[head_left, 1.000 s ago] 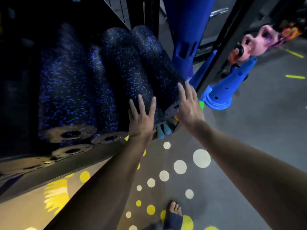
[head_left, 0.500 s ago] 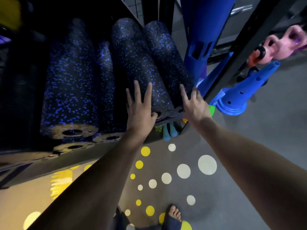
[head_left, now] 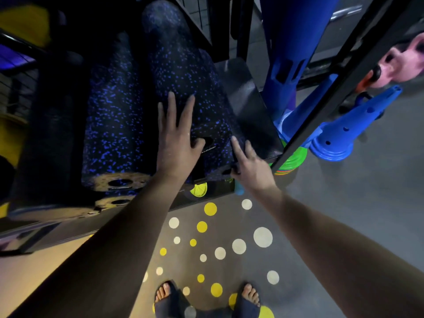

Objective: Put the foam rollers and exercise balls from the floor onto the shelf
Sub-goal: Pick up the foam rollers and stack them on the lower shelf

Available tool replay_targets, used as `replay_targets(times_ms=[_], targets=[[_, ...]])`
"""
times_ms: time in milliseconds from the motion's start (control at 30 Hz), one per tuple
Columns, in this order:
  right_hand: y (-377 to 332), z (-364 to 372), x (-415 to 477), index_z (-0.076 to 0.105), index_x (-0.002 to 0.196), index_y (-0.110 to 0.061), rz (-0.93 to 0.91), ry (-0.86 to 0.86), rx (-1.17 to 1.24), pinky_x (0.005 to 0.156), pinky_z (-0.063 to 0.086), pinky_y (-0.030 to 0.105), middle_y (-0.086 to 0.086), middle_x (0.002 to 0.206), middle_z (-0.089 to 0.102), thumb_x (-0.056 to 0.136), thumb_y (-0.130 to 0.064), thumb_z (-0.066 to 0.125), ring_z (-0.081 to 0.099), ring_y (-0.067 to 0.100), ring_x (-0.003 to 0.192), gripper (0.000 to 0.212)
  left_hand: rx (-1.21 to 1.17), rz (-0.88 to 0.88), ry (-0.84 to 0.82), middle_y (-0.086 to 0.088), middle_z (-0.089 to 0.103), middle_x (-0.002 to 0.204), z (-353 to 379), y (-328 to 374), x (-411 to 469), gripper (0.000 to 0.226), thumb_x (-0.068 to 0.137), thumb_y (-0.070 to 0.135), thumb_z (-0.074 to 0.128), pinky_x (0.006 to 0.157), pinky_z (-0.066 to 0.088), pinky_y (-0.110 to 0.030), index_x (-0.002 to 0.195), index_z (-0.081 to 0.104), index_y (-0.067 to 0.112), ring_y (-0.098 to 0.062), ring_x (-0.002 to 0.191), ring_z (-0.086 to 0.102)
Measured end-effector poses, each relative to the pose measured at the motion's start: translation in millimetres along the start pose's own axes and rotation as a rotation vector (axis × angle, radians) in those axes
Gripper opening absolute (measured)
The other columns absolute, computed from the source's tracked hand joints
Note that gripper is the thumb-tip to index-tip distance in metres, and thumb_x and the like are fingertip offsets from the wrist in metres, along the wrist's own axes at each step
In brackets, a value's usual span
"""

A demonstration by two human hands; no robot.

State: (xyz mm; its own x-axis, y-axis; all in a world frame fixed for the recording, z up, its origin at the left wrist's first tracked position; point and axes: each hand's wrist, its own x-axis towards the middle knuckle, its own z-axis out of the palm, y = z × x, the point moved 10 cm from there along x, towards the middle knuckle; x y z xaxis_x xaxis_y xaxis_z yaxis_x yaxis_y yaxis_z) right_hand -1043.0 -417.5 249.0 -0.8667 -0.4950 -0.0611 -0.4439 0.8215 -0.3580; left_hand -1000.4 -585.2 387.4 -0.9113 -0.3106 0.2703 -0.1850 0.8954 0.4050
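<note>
Black foam rollers with blue specks lie lengthwise on the dark shelf (head_left: 249, 104). One long foam roller (head_left: 110, 125) is on the left and another foam roller (head_left: 185, 72) is beside it on the right. My left hand (head_left: 176, 138) lies flat on top of the right roller near its front end, fingers spread. My right hand (head_left: 251, 164) touches that roller's front right corner, with the index finger along its side and the thumb at the end face. Neither hand wraps around anything. No exercise ball can be made out.
Blue cones (head_left: 337, 134) and a blue post (head_left: 289, 42) stand right of the shelf's black frame bar (head_left: 325, 99). Green discs (head_left: 296, 157) lie at its foot, and pink kettlebells (head_left: 399, 63) are at the far right. My sandalled feet (head_left: 206, 299) stand on a grey, dotted floor.
Both hands have slid further onto the shelf along the right roller. The rollers sit more to the left, and a bare strip of shelf now shows to their right.
</note>
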Motion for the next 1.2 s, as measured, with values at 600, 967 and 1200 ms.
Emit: replay_targets(times_ms=[600, 967, 1200], targets=[[80.3, -81.0, -32.5, 0.061, 0.134, -0.01, 0.441, 0.343, 0.703, 0.094, 0.039, 0.014, 0.005, 0.125, 0.069, 0.091, -0.006, 0.045, 0.063, 0.017, 0.115, 0.046, -0.011, 0.156, -0.005, -0.02, 0.014, 0.169, 8.8, 55.2, 0.0, 0.092, 0.079, 0.014, 0.075, 0.12, 0.028, -0.061, 0.16, 0.032, 0.021, -0.05, 0.153, 0.013], [89.4, -103.9, -15.7, 0.044, 0.148, -0.006, 0.191, 0.149, 0.356, 0.103, 0.034, 0.027, 0.017, 0.145, 0.055, 0.089, 0.003, 0.051, 0.054, 0.034, 0.129, 0.06, 0.274, 0.267, -0.326, -0.035, 0.038, 0.154, 148.8, 139.9, -8.1, 0.061, 0.094, 0.009, 0.022, 0.097, 0.051, -0.063, 0.149, 0.048, 0.015, -0.05, 0.139, 0.045], [78.3, -71.5, -15.3, 0.024, 0.156, 0.003, 0.02, 0.03, 0.211, 0.125, 0.023, 0.038, 0.022, 0.164, 0.023, 0.089, -0.006, 0.066, 0.023, 0.032, 0.153, 0.079, 0.255, 0.066, -0.352, -0.042, 0.037, 0.151, 171.1, 121.1, -44.9, 0.058, 0.097, 0.009, 0.026, 0.095, 0.057, -0.053, 0.154, 0.039, 0.004, -0.053, 0.135, 0.047]])
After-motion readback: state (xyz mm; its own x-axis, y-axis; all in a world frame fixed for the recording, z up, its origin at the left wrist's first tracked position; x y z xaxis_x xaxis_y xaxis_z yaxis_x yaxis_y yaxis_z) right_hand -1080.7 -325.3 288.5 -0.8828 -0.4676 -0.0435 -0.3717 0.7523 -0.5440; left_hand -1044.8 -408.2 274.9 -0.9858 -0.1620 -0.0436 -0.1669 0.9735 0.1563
